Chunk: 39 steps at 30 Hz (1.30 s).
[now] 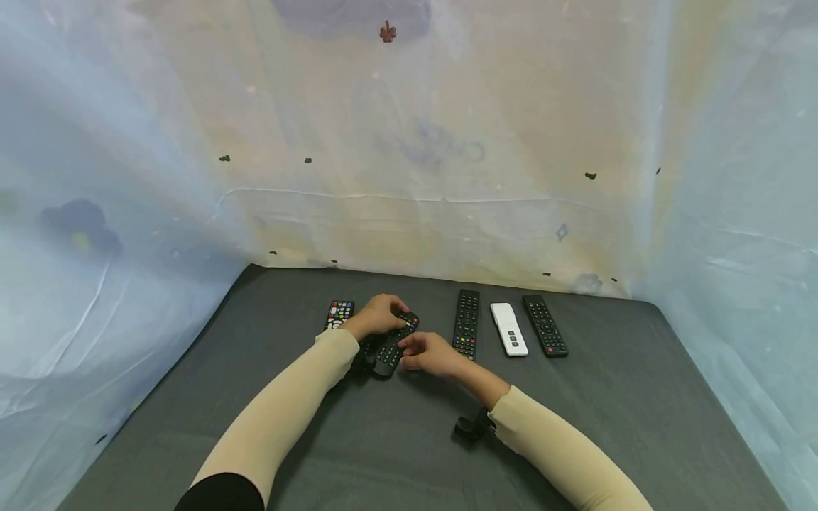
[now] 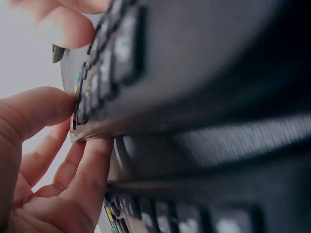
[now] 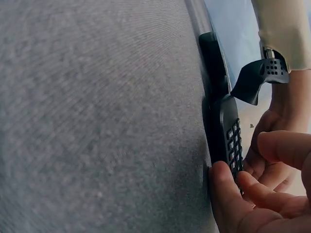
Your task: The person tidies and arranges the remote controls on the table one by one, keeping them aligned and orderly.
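Left hand [image 1: 378,317] pinches a remote [image 1: 390,356]; right hand [image 1: 432,355], fingers loosely parted, touches its edge; a second remote [image 1: 339,313] is partly hidden.

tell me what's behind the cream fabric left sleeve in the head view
The upper end of a black rectangular remote with white and coloured buttons shows beyond the sleeve; its lower part is covered and cannot be seen.

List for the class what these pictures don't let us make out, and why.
Head: lower part of the leftmost remote, behind the left arm.
Head: any symbols on the white remote, too small.
Left wrist: key labels on the held remote, blurred up close.
Right wrist: part of the right hand, cut off by the frame edge.
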Tool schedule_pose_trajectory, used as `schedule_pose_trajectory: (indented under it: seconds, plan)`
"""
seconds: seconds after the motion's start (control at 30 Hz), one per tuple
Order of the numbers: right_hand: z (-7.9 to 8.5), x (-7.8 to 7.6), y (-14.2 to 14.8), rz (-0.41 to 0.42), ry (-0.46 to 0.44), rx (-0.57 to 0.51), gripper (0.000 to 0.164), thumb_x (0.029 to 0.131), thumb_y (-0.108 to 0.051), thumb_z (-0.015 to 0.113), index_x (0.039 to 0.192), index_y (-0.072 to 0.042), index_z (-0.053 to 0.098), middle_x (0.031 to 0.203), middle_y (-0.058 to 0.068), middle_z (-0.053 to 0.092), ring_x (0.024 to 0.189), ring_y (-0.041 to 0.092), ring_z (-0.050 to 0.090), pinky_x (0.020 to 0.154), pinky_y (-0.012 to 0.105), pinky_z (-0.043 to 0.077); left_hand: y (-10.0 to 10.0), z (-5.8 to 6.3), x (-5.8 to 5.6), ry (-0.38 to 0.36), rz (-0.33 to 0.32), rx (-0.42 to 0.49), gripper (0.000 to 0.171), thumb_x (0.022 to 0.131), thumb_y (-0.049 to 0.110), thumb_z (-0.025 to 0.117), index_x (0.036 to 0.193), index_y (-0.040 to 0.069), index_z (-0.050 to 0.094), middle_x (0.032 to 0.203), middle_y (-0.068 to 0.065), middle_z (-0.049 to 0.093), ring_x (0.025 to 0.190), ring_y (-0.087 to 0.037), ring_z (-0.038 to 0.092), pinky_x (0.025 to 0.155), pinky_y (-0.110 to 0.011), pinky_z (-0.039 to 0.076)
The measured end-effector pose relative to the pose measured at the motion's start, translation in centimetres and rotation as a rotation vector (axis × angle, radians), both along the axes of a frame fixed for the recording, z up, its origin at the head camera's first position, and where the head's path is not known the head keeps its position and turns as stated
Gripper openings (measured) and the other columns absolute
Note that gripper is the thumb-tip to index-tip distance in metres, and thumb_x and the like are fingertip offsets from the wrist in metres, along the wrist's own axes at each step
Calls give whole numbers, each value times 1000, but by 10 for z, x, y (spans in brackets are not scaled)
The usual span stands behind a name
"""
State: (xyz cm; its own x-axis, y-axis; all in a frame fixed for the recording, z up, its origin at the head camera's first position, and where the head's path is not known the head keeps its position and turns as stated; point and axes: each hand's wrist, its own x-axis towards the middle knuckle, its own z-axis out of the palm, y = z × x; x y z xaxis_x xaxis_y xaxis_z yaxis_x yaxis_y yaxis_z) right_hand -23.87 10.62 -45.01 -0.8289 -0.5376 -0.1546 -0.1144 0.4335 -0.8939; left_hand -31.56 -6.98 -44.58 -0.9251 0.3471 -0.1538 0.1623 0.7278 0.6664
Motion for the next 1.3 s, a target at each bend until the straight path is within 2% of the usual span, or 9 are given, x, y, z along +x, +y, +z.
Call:
schedule_pose_trajectory:
  seconds: [0.13,0.3,0.47,0.57,0.7,0.83,1.1,1.3]
  plan:
    - [-1,0,-2,-11,63,33,37,87,-10,66,122,1,62,108,17,67,89,17,66,73,29,54,0,-1,1,11,8,-12,25,87,14,70,111,11,68,115,-8,66,108,-24,60,95,-41,48]
    - [-3,-1,-6,5,194,123,39,86,-14,69,121,-1,60,107,15,64,88,17,63,73,30,52,3,-1,1,8,9,-33,25,88,14,69,112,11,67,115,-8,66,108,-23,60,95,-40,49]
    - [-2,-1,-10,2,272,213,46,85,-23,72,123,0,58,103,16,59,86,17,56,70,30,48,5,2,1,17,10,-85,25,89,15,69,113,10,67,115,-8,65,108,-24,60,95,-41,48]
    - [0,-1,-10,-19,308,266,52,84,-28,73,125,0,57,105,16,55,87,20,52,71,34,46,6,4,2,24,18,-110,24,89,16,68,113,10,66,115,-9,65,109,-24,60,96,-41,48]
    - [1,-1,-10,-35,326,319,57,84,-32,73,128,-1,55,114,19,54,95,26,55,80,42,49,5,6,2,33,23,-135,25,90,17,68,114,10,66,115,-9,65,108,-23,61,95,-40,49]
    - [2,1,-11,-29,348,355,61,83,-34,74,130,-2,54,120,20,53,103,29,56,86,45,49,4,8,3,28,28,-150,24,90,17,67,113,10,66,114,-10,65,107,-24,61,93,-40,50]
    - [4,12,-19,-34,384,418,61,82,-37,75,130,-4,55,120,20,52,105,33,54,84,45,49,6,10,6,13,36,-158,25,90,16,68,113,8,66,114,-10,65,105,-23,61,92,-39,51]
    - [2,12,-19,-42,423,449,56,82,-37,75,127,-8,58,117,17,54,100,31,54,79,44,49,6,9,9,10,53,-143,25,91,18,68,113,8,66,113,-10,64,103,-23,61,90,-39,51]
